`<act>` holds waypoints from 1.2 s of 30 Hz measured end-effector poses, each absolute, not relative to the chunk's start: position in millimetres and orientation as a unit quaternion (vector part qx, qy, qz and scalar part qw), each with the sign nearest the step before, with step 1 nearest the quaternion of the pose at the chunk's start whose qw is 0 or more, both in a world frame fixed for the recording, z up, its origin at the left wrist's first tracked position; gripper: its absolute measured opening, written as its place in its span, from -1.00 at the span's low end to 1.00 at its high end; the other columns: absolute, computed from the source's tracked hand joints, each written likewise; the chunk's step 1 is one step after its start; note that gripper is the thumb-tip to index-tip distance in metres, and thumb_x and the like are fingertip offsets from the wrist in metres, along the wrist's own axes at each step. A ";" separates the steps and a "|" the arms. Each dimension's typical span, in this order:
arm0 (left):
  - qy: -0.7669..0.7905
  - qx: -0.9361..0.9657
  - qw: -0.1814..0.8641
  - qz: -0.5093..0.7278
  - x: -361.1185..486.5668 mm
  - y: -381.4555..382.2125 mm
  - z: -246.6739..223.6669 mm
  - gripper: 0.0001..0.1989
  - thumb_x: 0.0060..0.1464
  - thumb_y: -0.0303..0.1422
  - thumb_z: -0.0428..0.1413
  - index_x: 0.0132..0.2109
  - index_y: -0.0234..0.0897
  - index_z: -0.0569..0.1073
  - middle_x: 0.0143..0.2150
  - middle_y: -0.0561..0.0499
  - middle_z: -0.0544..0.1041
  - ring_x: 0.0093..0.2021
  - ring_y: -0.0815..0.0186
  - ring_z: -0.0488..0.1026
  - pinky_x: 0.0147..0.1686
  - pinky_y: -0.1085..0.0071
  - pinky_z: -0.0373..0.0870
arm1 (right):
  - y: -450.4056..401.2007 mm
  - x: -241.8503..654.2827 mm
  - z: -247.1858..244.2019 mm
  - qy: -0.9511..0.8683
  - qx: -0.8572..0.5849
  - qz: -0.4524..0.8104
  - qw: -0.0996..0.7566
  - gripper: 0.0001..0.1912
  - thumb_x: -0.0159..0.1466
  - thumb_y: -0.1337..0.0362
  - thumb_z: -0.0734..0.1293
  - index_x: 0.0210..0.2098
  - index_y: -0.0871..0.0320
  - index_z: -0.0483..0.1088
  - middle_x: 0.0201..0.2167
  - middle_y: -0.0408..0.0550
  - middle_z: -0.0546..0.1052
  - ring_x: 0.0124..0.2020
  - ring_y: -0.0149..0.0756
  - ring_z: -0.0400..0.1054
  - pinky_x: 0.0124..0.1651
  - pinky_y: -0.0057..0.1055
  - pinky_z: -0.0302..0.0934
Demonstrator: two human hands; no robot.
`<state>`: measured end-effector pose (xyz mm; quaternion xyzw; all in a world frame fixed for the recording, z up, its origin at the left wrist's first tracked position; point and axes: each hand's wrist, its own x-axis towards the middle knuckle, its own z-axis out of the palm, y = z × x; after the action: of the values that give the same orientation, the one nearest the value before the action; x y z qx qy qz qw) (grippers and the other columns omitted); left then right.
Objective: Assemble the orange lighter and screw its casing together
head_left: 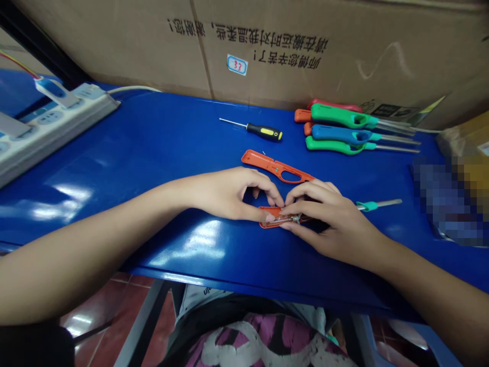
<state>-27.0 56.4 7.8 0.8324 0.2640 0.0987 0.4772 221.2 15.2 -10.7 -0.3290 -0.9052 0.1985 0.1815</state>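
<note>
From my end: the left hand (244,193) is half curled, thumb tip on the left end of the orange shell (269,211), fingertips bent in by its far edge. I can't tell if it really grips. The right hand (336,219) is mostly closed over the middle and right of that same shell, thumb side near, fingers far, pinching it. Small metal parts (295,218) show inside between the fingertips; the rest sits under the right hand, hidden from me. A metal nozzle (387,203) with a teal collar (367,206) sticks out to the right past that hand.

The shell lies low over the near half of the blue table (145,132). Just far of the hands I get the other orange half (260,160), its right end partly behind the right hand. Farther, a black and yellow screwdriver (264,131), tip pointing left. Far right, a pile of long lighters (340,118), red, green, blue and orange, nozzles to the right. Far left, a white power strip (57,120) with a plug (57,92) in it. Cardboard box (133,41) along the far edge, numbered sticker (237,64) on it.
</note>
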 end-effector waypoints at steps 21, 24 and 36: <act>0.345 0.815 0.452 0.114 -20.7 49.6 5.9 -0.70 0.14 -0.19 0.25 -0.05 -0.24 0.56 -0.09 0.03 0.61 -0.16 0.32 0.47 -0.17 0.42 0.33 | 18.1 219.7 -8.4 -0.868 -0.397 0.203 0.220 -0.93 0.32 0.23 0.40 -0.20 0.01 0.49 -0.15 -0.06 0.55 -0.09 -0.17 0.39 0.03 -0.13 0.16; 0.349 0.820 0.438 0.113 -18.9 48.7 3.4 -0.70 0.13 -0.21 0.26 -0.04 -0.25 0.57 -0.10 0.02 0.60 -0.16 0.31 0.47 -0.17 0.42 0.34 | 20.4 222.4 -6.7 -0.860 -0.408 0.200 0.230 -0.93 0.32 0.29 0.36 -0.19 0.03 0.47 -0.14 -0.05 0.56 -0.07 -0.16 0.40 0.02 -0.14 0.17; 0.382 0.807 0.444 0.073 -29.1 57.8 14.3 -0.73 0.10 -0.32 0.27 -0.02 -0.13 0.58 -0.11 0.11 0.62 -0.16 0.32 0.50 -0.19 0.42 0.39 | 48.3 263.2 11.1 -0.846 -0.406 0.325 0.114 -0.83 0.32 0.10 0.36 -0.22 0.05 0.44 -0.24 -0.12 0.51 -0.21 -0.28 0.37 -0.13 -0.31 0.25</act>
<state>-29.1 57.8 14.3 0.8068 0.3824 0.0727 0.4444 263.2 48.3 11.1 -0.4064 -0.8462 0.3254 0.1138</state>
